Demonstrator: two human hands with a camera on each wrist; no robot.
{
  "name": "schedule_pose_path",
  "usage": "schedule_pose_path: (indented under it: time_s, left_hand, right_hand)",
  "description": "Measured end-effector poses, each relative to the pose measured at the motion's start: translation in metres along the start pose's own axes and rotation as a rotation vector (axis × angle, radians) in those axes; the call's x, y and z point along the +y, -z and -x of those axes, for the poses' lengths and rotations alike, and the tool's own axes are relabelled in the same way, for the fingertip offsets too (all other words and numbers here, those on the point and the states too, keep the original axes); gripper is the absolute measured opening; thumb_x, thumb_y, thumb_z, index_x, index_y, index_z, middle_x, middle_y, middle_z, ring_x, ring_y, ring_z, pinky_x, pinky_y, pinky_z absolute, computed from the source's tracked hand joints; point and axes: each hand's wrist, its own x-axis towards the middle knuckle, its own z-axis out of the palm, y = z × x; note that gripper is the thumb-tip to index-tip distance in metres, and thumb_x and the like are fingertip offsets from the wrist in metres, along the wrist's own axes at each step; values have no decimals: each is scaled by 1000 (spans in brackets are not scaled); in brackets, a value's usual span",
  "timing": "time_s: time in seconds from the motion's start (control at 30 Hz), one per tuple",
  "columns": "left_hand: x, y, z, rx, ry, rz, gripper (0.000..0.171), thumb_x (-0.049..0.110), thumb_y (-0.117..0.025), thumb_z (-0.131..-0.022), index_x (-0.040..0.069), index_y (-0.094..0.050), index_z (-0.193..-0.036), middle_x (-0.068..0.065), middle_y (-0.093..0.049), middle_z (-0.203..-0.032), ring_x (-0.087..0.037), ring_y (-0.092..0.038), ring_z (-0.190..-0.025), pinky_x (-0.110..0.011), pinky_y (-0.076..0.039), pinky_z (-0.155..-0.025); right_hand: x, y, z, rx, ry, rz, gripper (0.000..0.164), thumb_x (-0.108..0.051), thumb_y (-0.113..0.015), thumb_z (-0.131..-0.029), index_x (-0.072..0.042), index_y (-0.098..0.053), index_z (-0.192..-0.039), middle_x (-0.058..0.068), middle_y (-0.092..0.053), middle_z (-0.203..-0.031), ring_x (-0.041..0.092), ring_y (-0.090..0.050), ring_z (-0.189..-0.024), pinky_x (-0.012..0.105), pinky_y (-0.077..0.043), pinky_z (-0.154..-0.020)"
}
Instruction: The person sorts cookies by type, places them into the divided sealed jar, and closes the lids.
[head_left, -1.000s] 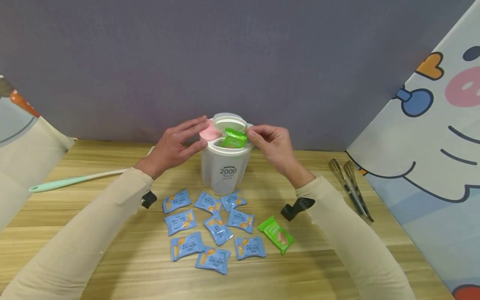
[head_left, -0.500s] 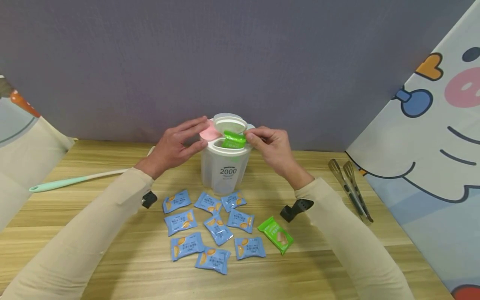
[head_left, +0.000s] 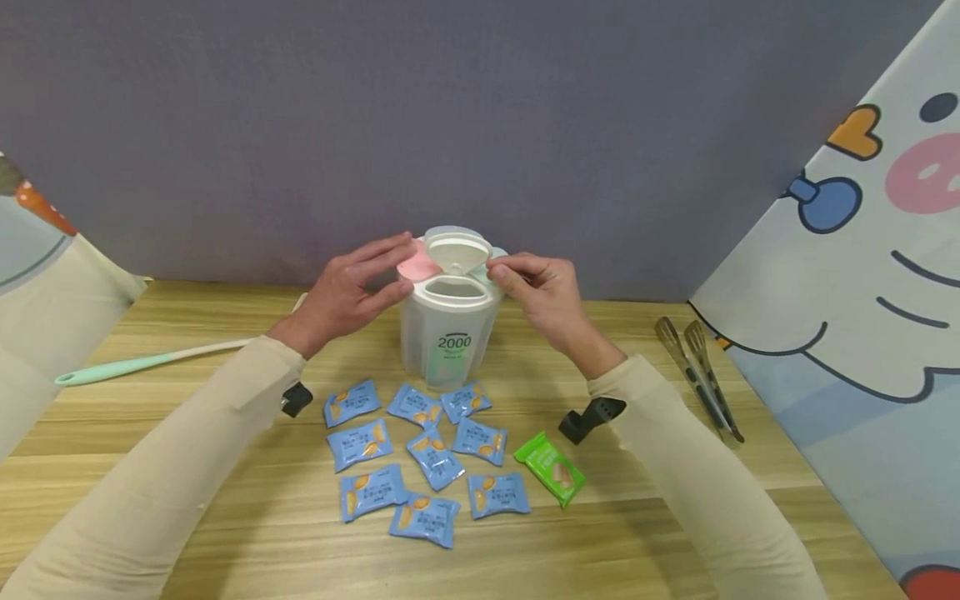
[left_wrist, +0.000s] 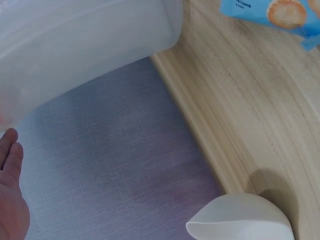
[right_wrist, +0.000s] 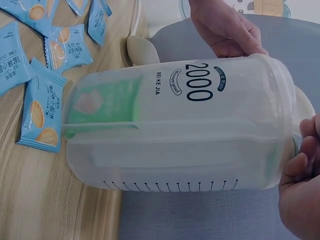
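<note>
A clear plastic storage canister [head_left: 453, 333] marked 2000 stands upright at the table's back. Its white lid has pink and pale blue flaps; one flap stands raised above the front opening [head_left: 455, 287]. Inside, a green wafer packet [right_wrist: 105, 102] shows through the wall at the bottom in the right wrist view. My left hand [head_left: 352, 287] touches the lid's left side with fingers extended. My right hand [head_left: 543, 292] is at the lid's right edge, fingers curled, thumb and forefinger close together, nothing visible between them. Another green wafer packet [head_left: 551, 468] lies on the table at right.
Several blue biscuit packets [head_left: 435, 458] lie in front of the canister. A mint-handled utensil [head_left: 116, 368] with a pale scoop-like end [left_wrist: 242, 217] lies at left. Metal tongs [head_left: 701, 379] lie at right. A grey panel [head_left: 450, 125] rises behind.
The green wafer packet has left my right fingers, gone down through the front opening and now sits low inside the canister. My right hand shifted slightly left; my left hand stayed in place.
</note>
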Motion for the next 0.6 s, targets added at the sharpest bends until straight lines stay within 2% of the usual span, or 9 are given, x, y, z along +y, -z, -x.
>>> schedule_pose_path:
  time_s: [0.17, 0.4, 0.5, 0.6]
  left_hand:
    - [0, 0, 0, -3, 6, -5, 64, 57, -46, -93, 7, -55, -133, -8, -49, -138, -28, -51, -120, -48, -40, -98]
    - [-1, 0, 0, -3, 4, -4, 64, 56, -46, -93, 7, -55, -133, -9, -49, -138, -28, -51, -120, -48, -40, -98]
    - [-1, 0, 0, 0, 3, -3, 64, 56, -47, -93, 7, -55, -133, -8, -49, -139, -28, -51, -120, -47, -40, -98]
    - [0, 0, 0, 1, 3, -5, 64, 56, -47, -93, 7, -55, -133, -7, -49, -139, -28, -51, -121, -47, -40, -98]
  right_hand:
    - [-1, 3, 3, 12, -14, -8, 13, 5, -65, -87, 15, -67, -96, 7, -69, -88, 17, -63, -83, 28, -53, -74]
    - [-2, 15, 15, 5, 43, 30, 13, 2, -64, -88, 13, -68, -95, 13, -69, -88, 20, -65, -81, 30, -53, -74]
    - [-2, 22, 24, -32, 13, 47, 14, 2, -64, -89, 13, -68, -95, 18, -69, -89, 22, -65, -83, 32, -53, -76]
    - [-1, 29, 35, -78, -54, 69, 13, 4, -63, -89, 13, -68, -95, 22, -68, -91, 21, -65, -85, 33, -53, -78]
